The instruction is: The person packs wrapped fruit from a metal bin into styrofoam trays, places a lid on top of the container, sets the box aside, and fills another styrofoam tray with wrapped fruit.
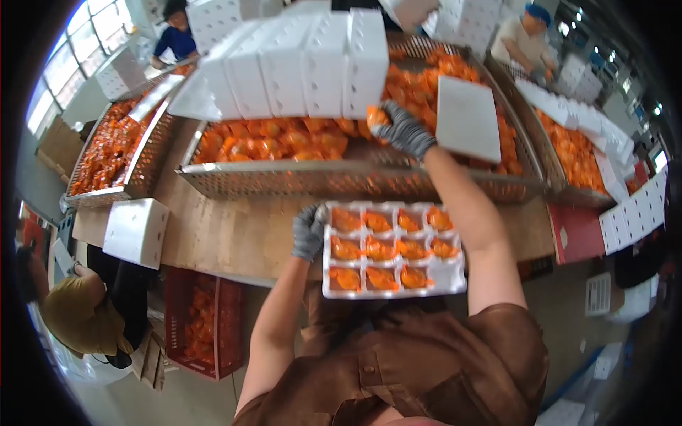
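A white compartment tray [447, 277] is in front of my body, at the near edge of the table. Orange, shiny wrapped pieces [380, 277] sit one to a compartment; the one at the near right corner holds none. My left hand [307, 233], in a grey striped glove, grips the tray's far left corner. Gloved the same way, my right hand [406, 130] reaches over the large perforated metal bin [298, 170]. Its fingers are closed round an orange wrapped piece [376, 116]. More such pieces [284, 140] lie heaped in the bin.
White foam boxes [291, 67] stand in a row across the bin, and a white lid [467, 119] rests on its right part. Similar bins [117, 153] flank it. A red crate [202, 326] is on the floor at left. Other people are at the left and behind the bins.
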Demonstrator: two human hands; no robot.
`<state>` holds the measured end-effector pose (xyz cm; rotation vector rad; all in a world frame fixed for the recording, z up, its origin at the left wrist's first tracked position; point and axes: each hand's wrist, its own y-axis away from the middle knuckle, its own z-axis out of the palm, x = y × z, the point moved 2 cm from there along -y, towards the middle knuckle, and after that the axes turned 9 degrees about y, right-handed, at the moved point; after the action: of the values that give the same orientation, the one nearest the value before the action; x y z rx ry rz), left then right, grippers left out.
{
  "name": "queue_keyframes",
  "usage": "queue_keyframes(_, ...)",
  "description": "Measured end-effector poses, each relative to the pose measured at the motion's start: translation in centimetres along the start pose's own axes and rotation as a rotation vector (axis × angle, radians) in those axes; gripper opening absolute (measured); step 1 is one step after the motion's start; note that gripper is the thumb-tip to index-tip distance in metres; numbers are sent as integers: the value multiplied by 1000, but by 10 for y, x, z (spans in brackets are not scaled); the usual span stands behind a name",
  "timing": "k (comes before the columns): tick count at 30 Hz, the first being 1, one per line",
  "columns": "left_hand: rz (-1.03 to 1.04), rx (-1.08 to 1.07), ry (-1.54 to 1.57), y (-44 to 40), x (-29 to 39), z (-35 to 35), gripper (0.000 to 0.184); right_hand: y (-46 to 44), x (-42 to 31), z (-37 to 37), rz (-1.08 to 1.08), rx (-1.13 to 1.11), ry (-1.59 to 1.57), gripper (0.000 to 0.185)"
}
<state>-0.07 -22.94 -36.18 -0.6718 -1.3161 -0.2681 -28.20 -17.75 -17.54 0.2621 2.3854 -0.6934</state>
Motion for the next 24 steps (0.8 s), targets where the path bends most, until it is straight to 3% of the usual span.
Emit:
queue_keyframes(1, -40, -20, -10, -1, 6, -1, 22, 27, -9, -16, 16, -20, -311, 36)
queue_keyframes(2, -38, -27, -35, 0, 25, 3, 23, 60, -30, -38, 25, -25, -262, 37)
queue_keyframes(3, -45, -15, -12, 1, 14, 0, 24, 94, -25, -44, 118, -58, -424, 38)
queue_keyframes(5, -103, 60, 18, 3, 27, 6, 23, 162, -46, -75, 27, -21, -11, 41)
queue_keyframes(7, -73, -6, 17, -2, 15, 0, 21, 217, -48, -89, 119, -122, 42, 43)
queue_keyframes(8, -75, -6, 10, -2, 10, -3, 22, 241, -50, -94, 329, -211, 62, 43)
queue_keyframes(10, -97, -2, 58, 0, 15, 1, 23, 278, -50, -96, 486, -295, 138, 42)
queue_keyframes(11, -117, -4, 114, 0, 21, 4, 24, 289, -50, -94, 545, -327, 123, 42)
queue_keyframes(17, -139, -13, 35, -2, 7, -5, 36, 300, -65, -76, 371, -386, 566, 42)
queue_keyframes(18, -136, -11, 32, -2, 7, -5, 36, 298, -67, -78, 394, -415, 524, 44)
queue_keyframes(21, -106, -15, -30, -1, 18, -3, 36, 293, -74, -78, 465, -672, 509, 44)
queue_keyframes(24, -105, -25, -42, -1, 19, -2, 35, 307, -72, -67, 433, -502, 555, 44)
